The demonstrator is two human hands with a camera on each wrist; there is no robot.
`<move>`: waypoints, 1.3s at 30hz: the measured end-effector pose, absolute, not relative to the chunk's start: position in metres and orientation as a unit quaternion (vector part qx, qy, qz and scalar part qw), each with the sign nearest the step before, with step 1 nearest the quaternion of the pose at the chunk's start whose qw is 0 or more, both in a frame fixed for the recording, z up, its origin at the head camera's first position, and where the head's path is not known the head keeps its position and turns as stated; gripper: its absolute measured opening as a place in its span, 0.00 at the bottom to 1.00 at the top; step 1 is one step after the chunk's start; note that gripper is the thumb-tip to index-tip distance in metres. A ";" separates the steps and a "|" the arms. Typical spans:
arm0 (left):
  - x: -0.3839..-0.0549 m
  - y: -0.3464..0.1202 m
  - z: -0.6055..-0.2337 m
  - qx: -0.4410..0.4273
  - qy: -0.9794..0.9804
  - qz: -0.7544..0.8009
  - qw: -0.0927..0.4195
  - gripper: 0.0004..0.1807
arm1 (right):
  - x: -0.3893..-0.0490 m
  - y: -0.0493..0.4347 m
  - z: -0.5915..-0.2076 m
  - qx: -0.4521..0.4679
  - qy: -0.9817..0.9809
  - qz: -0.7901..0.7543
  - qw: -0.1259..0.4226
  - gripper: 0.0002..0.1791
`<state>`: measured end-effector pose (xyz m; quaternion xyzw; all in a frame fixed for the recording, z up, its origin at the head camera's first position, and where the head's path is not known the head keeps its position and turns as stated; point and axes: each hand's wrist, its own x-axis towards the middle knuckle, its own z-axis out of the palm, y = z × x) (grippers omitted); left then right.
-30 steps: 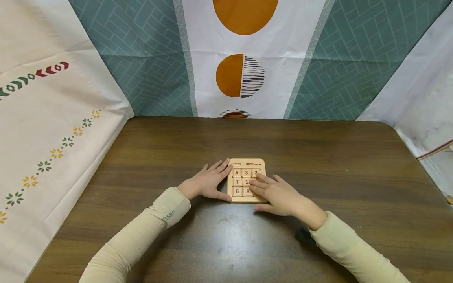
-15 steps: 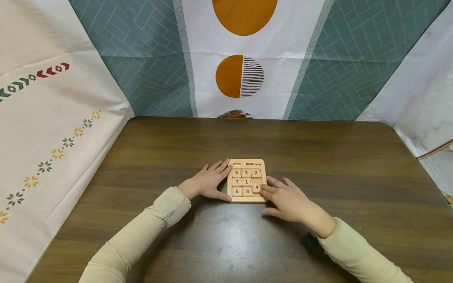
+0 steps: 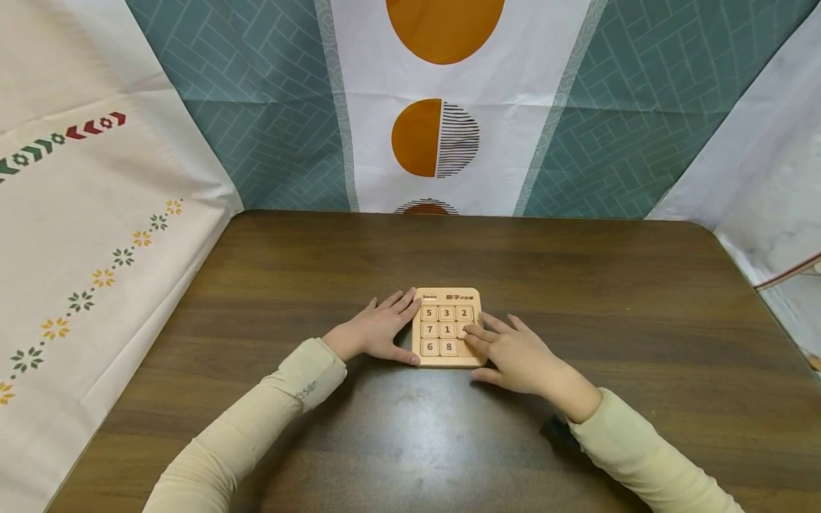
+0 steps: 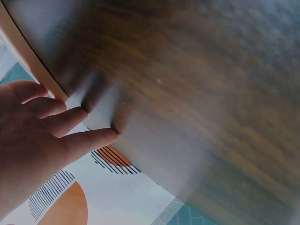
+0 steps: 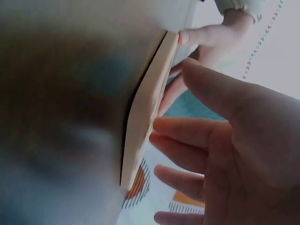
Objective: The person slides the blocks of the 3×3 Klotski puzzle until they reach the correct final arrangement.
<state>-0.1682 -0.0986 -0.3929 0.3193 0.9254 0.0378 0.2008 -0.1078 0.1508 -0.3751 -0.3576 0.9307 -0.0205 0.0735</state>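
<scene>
A light wooden number slide puzzle (image 3: 442,362) lies flat on the table, its numbered tiles set in rows inside a raised rim. Along its left edge rests my left hand (image 3: 381,333), thumb at the near corner and straight fingers at the far one. My right hand (image 3: 516,358) reaches in from the right, its fingertips on the tile (image 3: 460,333) at the right of the middle row and covering most of it. Bare board shows at the bottom right, beside tile 8 (image 3: 449,347). In the right wrist view the fingers are extended and the thumb stands apart from the board (image 5: 145,110).
The brown wooden table (image 3: 321,263) spreads around the puzzle. A patterned cloth (image 3: 442,135) hangs behind its far edge, and an embroidered white cloth (image 3: 115,299) hangs at the left. A small dark object (image 3: 560,432) shows under the right wrist.
My right hand drew back to the right, uncovering tile 4 between the two lower rows, then moved a little up and left. Tile 4 went up into the middle row. My left hand stayed put.
</scene>
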 end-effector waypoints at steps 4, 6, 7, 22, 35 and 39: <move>-0.168 -0.098 -0.393 0.318 0.925 0.038 0.204 0.57 | -0.104 0.144 -0.377 -0.387 0.918 -0.040 0.075 0.35; -0.168 -0.098 -0.392 0.317 0.925 0.037 0.205 0.57 | -0.102 0.141 -0.378 -0.399 0.913 -0.045 0.073 0.34; -0.168 -0.098 -0.392 0.318 0.925 0.038 0.205 0.57 | -0.102 0.140 -0.379 -0.404 0.911 -0.047 0.073 0.34; -0.167 -0.098 -0.391 0.321 0.925 0.038 0.200 0.57 | -0.102 0.151 -0.379 -0.418 0.902 -0.070 0.083 0.33; -0.167 -0.098 -0.391 0.319 0.925 0.034 0.202 0.57 | -0.104 0.148 -0.380 -0.422 0.900 -0.069 0.086 0.35; -0.167 -0.098 -0.390 0.320 0.925 0.037 0.201 0.56 | -0.104 0.152 -0.380 -0.417 0.902 -0.070 0.086 0.34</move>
